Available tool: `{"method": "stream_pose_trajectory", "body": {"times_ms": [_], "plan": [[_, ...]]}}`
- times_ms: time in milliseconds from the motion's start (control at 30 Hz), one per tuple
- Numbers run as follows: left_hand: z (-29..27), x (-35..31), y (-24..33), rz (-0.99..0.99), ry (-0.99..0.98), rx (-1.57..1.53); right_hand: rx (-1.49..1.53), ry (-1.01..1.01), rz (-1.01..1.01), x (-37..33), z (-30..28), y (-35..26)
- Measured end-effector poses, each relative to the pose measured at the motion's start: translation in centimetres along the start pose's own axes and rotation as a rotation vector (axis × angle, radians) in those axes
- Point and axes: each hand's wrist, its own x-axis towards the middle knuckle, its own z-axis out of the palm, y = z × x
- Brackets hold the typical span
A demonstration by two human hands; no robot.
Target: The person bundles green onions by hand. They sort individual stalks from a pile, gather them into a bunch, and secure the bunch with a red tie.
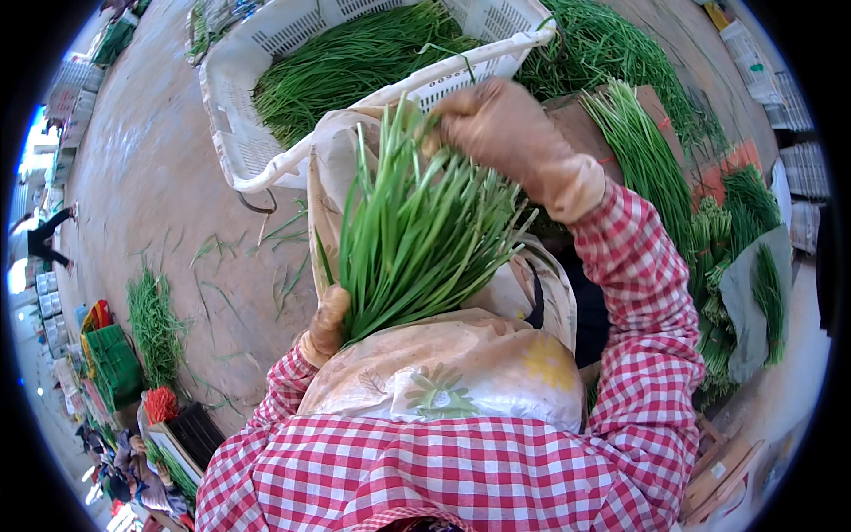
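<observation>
Head view: I see L hand [326, 324] clamped on chive bunch [417, 239] base, R hand [501, 133] gripping tips; keep stems aligned, grip firm.

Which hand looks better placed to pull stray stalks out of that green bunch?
The right hand, probably. It is up at the leafy tips of the bunch of green stalks, while the left hand is clamped round its base holding it together.

Chive bunch [417, 239] green, centre. Gloves tan: right hand [505, 133] at 1 o'clock, left hand [326, 324] at 8. Sleeves [647, 293] red-white check. Apron [443, 372] cream, floral print. Crate [257, 142] white, 11 o'clock.
</observation>
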Motion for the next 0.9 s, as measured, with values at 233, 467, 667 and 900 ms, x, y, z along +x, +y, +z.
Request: {"method": "stream_pose_trajectory", "body": {"times_ms": [233,467,667,900], "plan": [[-3.1,0.8,-0.3,0.076,-0.214,-0.292,-0.316,0.588,-0.004,1.1,-6.4,7.8],[-0.9,1.2,-0.7,0.183,-0.063,-0.198,0.505,-0.323,0.083,-0.3,-0.4,7.9],[-0.9,1.8,-0.6,0.177,-0.133,-0.238,-0.023,0.222,-0.057,0.1,0.1,7.6],[-0.8,1.3,-0.6,0.216,-0.051,-0.205,0.057,0.381,-0.059,-4.1,-2.4,2.9]]}}
